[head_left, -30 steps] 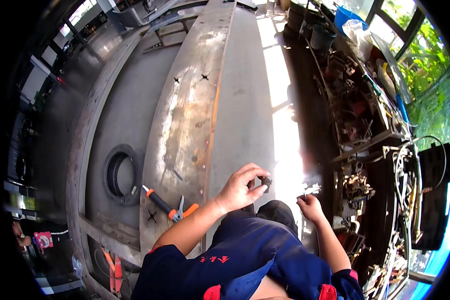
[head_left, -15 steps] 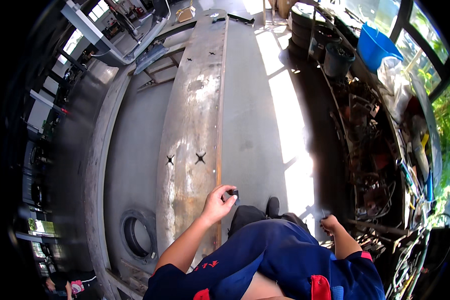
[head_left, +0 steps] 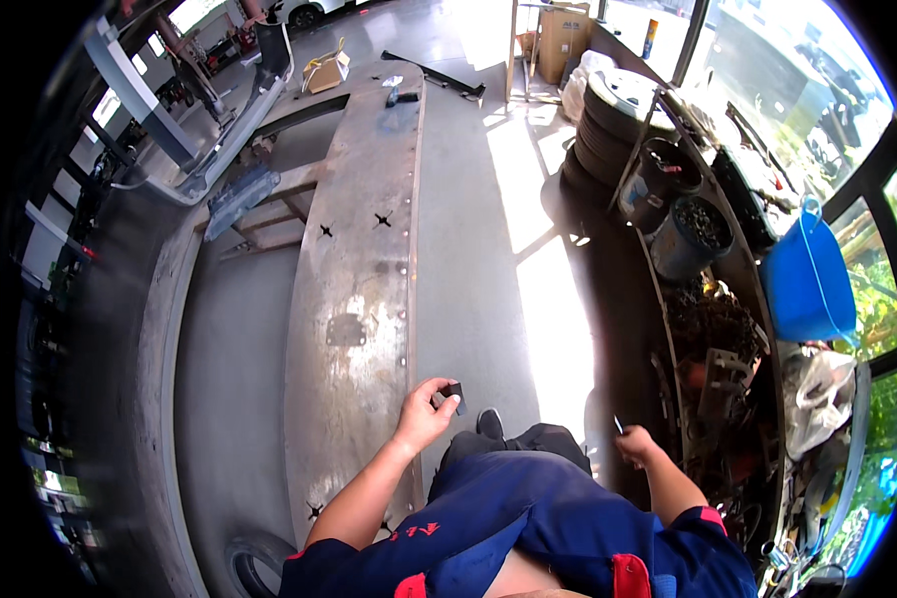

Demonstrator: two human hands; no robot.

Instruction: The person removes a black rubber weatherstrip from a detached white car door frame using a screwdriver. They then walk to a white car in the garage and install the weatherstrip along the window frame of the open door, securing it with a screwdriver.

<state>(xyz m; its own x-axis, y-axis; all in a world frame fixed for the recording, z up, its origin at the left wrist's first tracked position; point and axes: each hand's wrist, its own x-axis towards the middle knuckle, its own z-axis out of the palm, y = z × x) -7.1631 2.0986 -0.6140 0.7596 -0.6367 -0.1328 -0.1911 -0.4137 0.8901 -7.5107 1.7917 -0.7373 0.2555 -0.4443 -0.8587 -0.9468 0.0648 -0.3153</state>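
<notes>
Apart, both hands (head_left: 424, 419) (head_left: 638, 446), left pinching block (head_left: 457, 393)

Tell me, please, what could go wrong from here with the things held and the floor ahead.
The left hand holds the small dark block by thumb and fingers, so it might slip out. The thin object juts forward from the right hand and could snag something. The long black bar on the floor near the far end of the metal platform could trip someone.
</notes>
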